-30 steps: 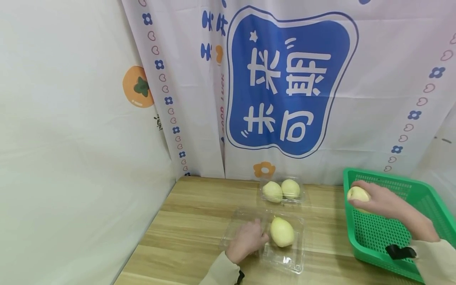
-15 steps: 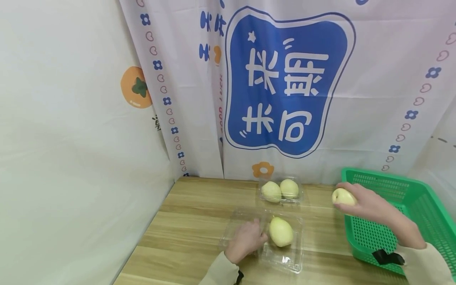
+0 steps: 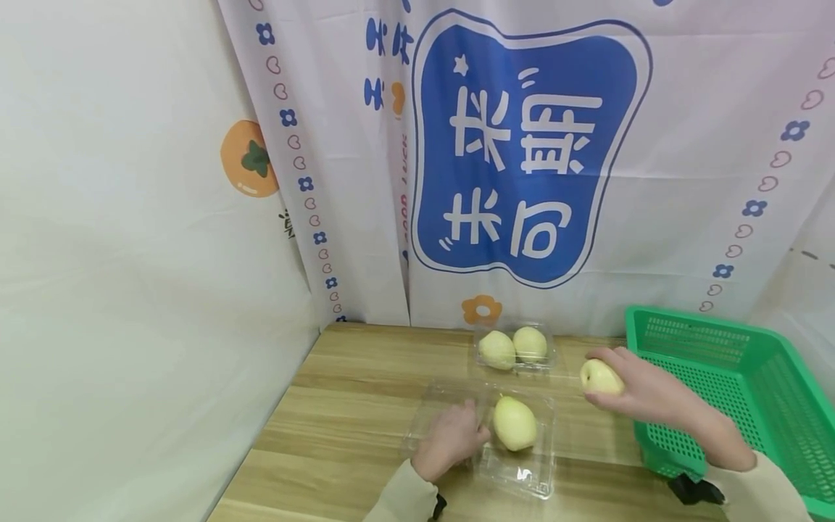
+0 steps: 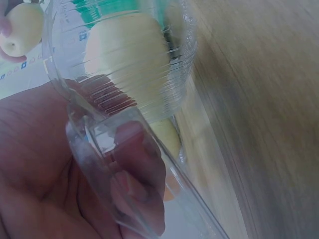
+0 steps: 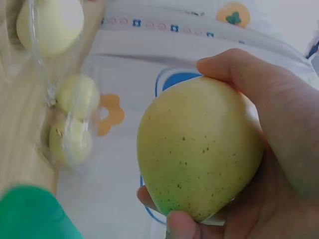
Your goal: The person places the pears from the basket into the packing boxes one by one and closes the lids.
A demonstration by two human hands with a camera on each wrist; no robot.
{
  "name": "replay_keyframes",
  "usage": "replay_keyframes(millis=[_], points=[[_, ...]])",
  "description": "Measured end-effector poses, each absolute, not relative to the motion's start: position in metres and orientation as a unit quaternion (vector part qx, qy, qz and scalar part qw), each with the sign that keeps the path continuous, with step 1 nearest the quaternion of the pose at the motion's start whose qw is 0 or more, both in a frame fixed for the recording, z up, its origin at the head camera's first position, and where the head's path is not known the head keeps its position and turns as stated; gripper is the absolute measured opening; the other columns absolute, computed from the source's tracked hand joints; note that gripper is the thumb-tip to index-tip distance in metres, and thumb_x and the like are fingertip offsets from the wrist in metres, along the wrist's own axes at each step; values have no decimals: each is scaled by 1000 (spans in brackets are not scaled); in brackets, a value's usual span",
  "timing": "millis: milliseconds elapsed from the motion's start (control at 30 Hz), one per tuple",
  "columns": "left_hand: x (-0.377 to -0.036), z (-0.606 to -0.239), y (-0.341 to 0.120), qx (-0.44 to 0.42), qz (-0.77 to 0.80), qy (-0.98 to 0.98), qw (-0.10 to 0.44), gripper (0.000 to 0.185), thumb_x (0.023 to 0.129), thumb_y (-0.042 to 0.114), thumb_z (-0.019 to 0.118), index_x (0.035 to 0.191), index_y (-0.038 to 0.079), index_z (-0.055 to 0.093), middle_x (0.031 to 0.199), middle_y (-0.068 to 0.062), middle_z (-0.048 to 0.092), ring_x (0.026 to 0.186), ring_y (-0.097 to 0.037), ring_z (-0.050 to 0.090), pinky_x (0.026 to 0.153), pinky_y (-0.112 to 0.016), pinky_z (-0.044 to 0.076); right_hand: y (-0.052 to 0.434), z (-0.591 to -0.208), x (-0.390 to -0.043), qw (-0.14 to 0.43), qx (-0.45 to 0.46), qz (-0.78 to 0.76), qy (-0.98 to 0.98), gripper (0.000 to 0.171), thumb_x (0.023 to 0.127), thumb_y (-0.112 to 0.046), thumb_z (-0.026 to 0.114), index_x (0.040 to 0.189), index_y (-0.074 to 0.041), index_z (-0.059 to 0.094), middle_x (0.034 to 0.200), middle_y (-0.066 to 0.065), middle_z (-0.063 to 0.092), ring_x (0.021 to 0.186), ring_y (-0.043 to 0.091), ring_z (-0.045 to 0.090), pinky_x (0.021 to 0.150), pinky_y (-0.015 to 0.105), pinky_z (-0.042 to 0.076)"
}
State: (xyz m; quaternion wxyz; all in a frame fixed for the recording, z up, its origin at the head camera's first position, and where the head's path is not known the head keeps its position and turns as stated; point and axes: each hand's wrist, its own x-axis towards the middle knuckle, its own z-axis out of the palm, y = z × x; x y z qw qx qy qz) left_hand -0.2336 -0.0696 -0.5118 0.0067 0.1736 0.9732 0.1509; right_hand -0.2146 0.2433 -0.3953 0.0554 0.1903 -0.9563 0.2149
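My right hand (image 3: 659,391) grips a pale yellow pear (image 3: 601,377) in the air, left of the green basket. In the right wrist view the held pear (image 5: 197,149) has small brown specks, and the fingers wrap round its sides. On the table lies an unfolded clear plastic clamshell box (image 3: 525,477), with one pear (image 3: 514,424) in its right half. My left hand (image 3: 450,438) lies over the other half, the lid. Seen from the left wrist, its fingers (image 4: 142,199) curl round the clear plastic edge near the hinge.
A green perforated basket (image 3: 701,317) stands at the right of the wooden table (image 3: 339,406). Toward the back is a second clear plastic box (image 3: 549,365) with two pears (image 3: 498,350). A printed cloth (image 3: 443,301) hangs behind the table, and a white sheet (image 3: 130,290) hangs on the left.
My right hand has carried the pear left from over the basket's edge to a spot over the table. The left hand has stayed in place on the box.
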Motion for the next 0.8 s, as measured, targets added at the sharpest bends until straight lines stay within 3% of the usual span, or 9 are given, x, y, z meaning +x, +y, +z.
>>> replay_keyframes(millis=[300,600,800], points=[[-232,-509,-69,166,159,973,17,45,87,26,61,121,-3,57,53,3,43,42,-10,38,37,-25,34,222,-409,-208,66,233,185,-952,57,81,-54,72,124,-21,58,106,1,62,76,3,53,54,21,42],[-235,-512,-69,176,161,971,6,29,87,27,60,103,2,59,57,4,43,44,-9,39,38,-25,34,199,-421,-202,47,261,192,-945,65,80,-58,72,131,-21,57,104,-2,60,73,0,51,50,17,41],[-236,-513,-70,184,155,971,-5,24,86,27,60,96,5,58,57,4,43,45,-9,38,39,-26,33,188,-432,-200,67,289,188,-936,61,80,-57,73,128,-23,57,108,-5,59,79,1,53,56,17,43]])
